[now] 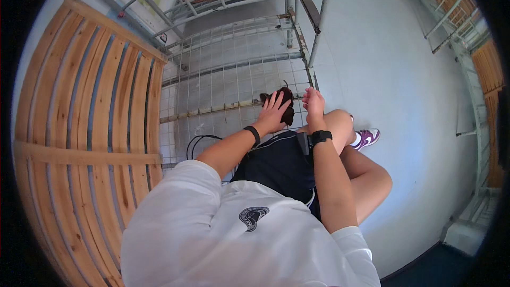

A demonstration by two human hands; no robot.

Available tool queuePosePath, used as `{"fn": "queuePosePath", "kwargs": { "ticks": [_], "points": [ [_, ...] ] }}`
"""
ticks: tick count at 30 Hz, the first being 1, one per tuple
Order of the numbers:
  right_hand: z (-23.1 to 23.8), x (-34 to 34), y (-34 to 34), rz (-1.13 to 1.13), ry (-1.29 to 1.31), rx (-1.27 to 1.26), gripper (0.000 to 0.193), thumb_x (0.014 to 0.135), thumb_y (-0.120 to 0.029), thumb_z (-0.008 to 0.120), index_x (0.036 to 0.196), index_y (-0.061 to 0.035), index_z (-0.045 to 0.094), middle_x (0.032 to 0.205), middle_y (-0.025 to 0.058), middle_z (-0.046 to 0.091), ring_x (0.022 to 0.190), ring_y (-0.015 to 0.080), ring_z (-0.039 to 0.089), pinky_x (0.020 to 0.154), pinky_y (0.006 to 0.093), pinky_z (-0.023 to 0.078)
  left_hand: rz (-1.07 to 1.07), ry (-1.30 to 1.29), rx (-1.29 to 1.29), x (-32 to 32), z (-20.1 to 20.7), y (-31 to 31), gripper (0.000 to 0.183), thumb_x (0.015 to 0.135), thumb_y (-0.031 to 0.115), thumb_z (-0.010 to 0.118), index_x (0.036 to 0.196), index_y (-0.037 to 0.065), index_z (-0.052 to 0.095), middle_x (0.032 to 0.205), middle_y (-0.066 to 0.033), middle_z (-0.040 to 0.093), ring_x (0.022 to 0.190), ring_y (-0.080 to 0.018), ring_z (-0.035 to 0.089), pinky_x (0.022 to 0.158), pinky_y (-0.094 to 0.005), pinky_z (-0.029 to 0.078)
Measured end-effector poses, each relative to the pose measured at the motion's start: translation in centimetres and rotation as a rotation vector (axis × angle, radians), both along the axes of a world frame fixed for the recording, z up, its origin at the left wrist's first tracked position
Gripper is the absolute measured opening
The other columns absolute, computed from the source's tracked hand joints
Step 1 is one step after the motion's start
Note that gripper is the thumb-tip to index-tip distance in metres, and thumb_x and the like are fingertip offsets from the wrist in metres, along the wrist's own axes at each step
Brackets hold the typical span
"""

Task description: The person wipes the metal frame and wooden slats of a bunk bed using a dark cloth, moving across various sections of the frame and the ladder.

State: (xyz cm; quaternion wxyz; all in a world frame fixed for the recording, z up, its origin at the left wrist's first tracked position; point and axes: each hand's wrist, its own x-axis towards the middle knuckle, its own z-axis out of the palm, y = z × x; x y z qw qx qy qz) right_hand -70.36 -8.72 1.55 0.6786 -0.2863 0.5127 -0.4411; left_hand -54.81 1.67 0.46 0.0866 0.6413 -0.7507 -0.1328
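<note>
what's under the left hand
A dark brown item shows under the left hand, its edges sticking out on both sides. The hand covers the rest, hiding its full shape.

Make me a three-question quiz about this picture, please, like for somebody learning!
1. Which hand touches the dark brown thing: the left hand or the right hand?
2. True or false: the shoe is plain green.
3. Fill in the blank: the big slatted panel on the person's left is made of ____.

Key:
1. The left hand; the right hand is apart from it.
2. False; it is purple and white.
3. Wood.
</note>
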Motion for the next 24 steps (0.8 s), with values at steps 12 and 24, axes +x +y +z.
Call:
{"fn": "queuePosePath", "kwargs": {
  "ticks": [12,24],
  "points": [
    [1.1,1.1,-1.3,0.068,-0.051,0.066,0.020,0.096,-0.028,0.054,0.090,-0.0105,0.062,0.074,-0.0020,0.060,0.062,0.0084,0.055,0.057,0.0235,0.041,-0.094,0.287,-0.048,4.9,0.5,-10.0,0.057,0.069,0.004,0.070,0.124,0.014,0.058,0.125,-0.0110,0.061,0.116,-0.0329,0.058,0.093,-0.0424,0.050],
    [0.5,2.6,-1.8,0.233,-0.123,0.215,0.020,0.098,-0.025,0.053,0.092,-0.0080,0.062,0.076,0.0004,0.063,0.062,0.0104,0.059,0.054,0.0242,0.043,0.652,0.239,-0.348,24.2,1.2,-41.0,0.039,0.079,0.027,0.068,0.107,0.000,0.060,0.104,-0.0246,0.066,0.101,-0.0424,0.062,0.088,-0.0475,0.050]
  ]
}}
